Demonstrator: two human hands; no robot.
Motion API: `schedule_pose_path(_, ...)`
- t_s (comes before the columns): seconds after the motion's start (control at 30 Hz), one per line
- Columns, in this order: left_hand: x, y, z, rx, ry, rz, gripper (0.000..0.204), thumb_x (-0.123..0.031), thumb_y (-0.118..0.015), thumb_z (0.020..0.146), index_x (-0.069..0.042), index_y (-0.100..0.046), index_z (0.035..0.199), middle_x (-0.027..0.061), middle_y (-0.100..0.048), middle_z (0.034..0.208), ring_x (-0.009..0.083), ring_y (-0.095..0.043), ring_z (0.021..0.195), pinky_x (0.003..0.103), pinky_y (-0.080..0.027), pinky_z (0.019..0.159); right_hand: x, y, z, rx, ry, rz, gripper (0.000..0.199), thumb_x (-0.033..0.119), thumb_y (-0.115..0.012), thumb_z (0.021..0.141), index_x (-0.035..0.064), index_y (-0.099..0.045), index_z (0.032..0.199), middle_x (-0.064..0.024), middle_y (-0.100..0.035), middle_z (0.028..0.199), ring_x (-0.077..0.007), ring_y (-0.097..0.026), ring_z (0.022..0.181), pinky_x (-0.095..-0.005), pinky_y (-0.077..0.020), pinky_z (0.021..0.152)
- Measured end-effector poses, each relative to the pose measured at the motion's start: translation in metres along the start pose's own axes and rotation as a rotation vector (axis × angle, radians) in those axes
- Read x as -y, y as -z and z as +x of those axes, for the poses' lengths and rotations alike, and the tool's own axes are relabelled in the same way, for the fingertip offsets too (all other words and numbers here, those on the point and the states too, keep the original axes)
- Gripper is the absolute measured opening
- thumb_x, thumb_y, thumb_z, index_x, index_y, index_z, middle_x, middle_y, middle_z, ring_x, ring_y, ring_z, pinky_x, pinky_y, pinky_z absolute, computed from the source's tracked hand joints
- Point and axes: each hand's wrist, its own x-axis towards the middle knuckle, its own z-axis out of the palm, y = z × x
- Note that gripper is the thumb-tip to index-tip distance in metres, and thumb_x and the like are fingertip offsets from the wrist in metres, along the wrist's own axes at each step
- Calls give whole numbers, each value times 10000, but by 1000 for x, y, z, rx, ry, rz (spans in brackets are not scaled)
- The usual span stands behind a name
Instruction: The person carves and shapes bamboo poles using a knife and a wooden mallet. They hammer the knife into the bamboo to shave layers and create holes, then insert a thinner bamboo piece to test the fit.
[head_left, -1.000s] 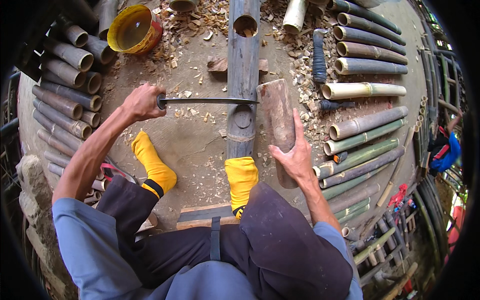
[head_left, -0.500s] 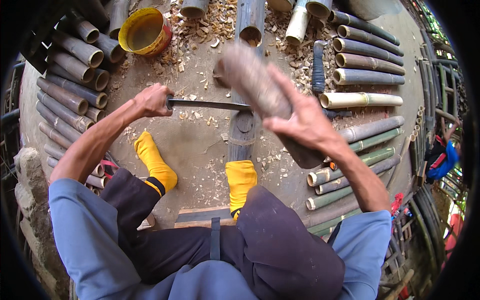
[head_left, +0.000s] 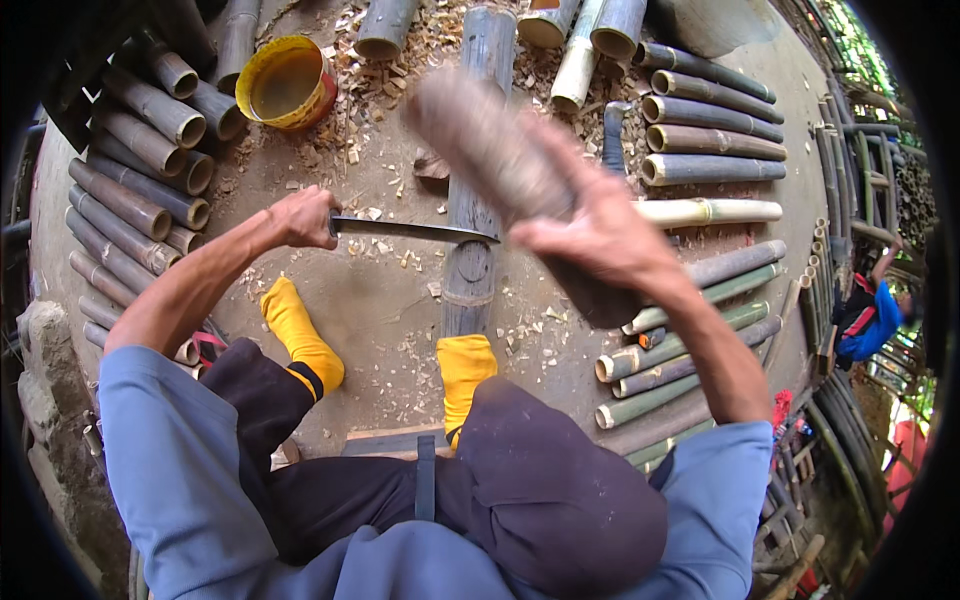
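My left hand is closed round the handle of a long knife. Its blade lies level across a grey bamboo pole, just above an oval mark on the pole. In my right hand, smeared by motion, is a thick wooden club, held aslant above the pole and near the blade tip. The club covers part of the pole. My foot in a yellow sock presses on the pole's near end; the other yellow-socked foot stands on the ground to the left.
Cut bamboo tubes lie stacked at left, and more bamboo lengths line the right side. A yellow bucket with murky liquid stands far left. Wood chips litter the ground. A person in blue is at far right.
The view has shifted slightly. The club's far end has swung a little to the left. The knife stays across the pole in my left hand, its tip slightly lower in the picture.
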Motion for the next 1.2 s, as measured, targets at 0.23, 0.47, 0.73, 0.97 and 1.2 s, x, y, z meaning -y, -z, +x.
schedule_pose_path(0.23, 0, -1, -11, 11, 46, 119, 334, -272, -687, 579, -24, -657, 801, 209, -642, 740, 359, -639, 727, 430, -524, 680, -12, -29, -2, -570, 178, 233, 966, 436, -755, 655, 79, -281, 1417, -237, -417, 1349, -358, -394, 1268, -411, -353, 1033)
schedule_pose_path(0.47, -3, -34, 1, 85, 67, 8, 334, -280, -699, 583, -25, -661, 796, 191, -650, 742, 357, -634, 735, 417, -516, 697, -49, -56, -35, 124, -83, 228, 1108, 564, -729, 634, 39, -202, 1453, -291, -227, 1454, -374, -176, 1383, -414, -171, 1132)
schedule_pose_path(0.73, -7, -10, -1, 7, -19, -16, 310, -242, -681, 586, -15, -663, 796, 210, -631, 688, 353, -633, 652, 418, -519, 625, 7, 41, 1, -594, -48, 76, 678, 152, -692, 773, -29, -315, 1307, -136, -615, 1009, -193, -635, 813, -281, -544, 719)
schedule_pose_path(0.97, 1, -10, 9, 112, 49, -131, 276, -193, -706, 595, 29, -631, 741, 150, -613, 590, 246, -613, 548, 364, -501, 550, -61, -84, -67, 53, -277, 318, 973, 337, -726, 608, 131, -257, 1435, -241, -480, 1278, -369, -495, 1164, -411, -394, 993)
schedule_pose_path(1.2, -8, -25, -5, 183, 203, -213, 300, -212, -713, 560, 18, -638, 738, 128, -617, 588, 216, -615, 529, 351, -498, 527, -92, -112, -151, -339, -700, 304, 799, 251, -716, 593, 7, -366, 1268, -238, -574, 1074, -348, -577, 1014, -408, -457, 892)
